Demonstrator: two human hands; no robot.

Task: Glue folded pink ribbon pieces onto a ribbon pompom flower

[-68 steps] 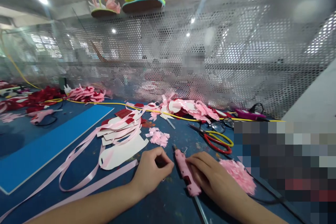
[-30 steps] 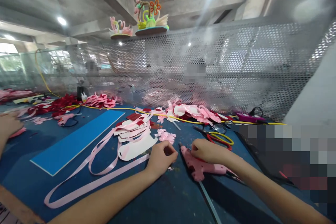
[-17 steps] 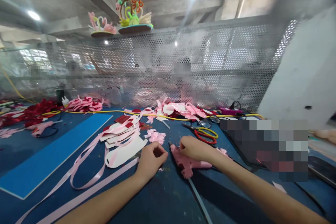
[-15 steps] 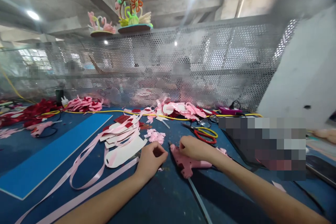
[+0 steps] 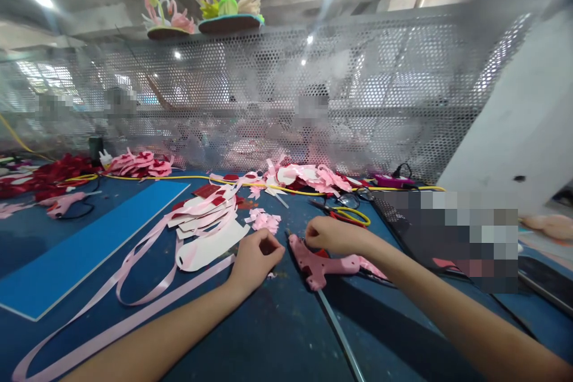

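Note:
My left hand (image 5: 254, 259) is closed in a pinch above the dark blue table. A pink ribbon (image 5: 179, 303) runs from the lower left up to this hand and disappears behind it; the end is hidden. My right hand (image 5: 333, 236) is also closed, thumb against curled fingers, just over a pink glue gun (image 5: 319, 265). The gun lies on the table, with a clear glue stick (image 5: 338, 328) sticking out of its back. What the right fingertips hold, if anything, does not show. Beyond my left hand sits a small heap of pink ribbon pieces (image 5: 265, 221).
White cut-out pieces (image 5: 210, 245) lie stacked at left, beside a long blue board (image 5: 98, 245). Scissors with yellow and red handles (image 5: 351, 215) rest behind the glue gun. A yellow cable (image 5: 197, 178) crosses the back, before a perforated metal screen (image 5: 268, 101). Another glue gun (image 5: 65, 204) lies far left.
The view has tilted down slightly, so the table things sit higher in the picture. Both hands keep nearly the same pose and place. The ribbon's loop at lower left has shifted.

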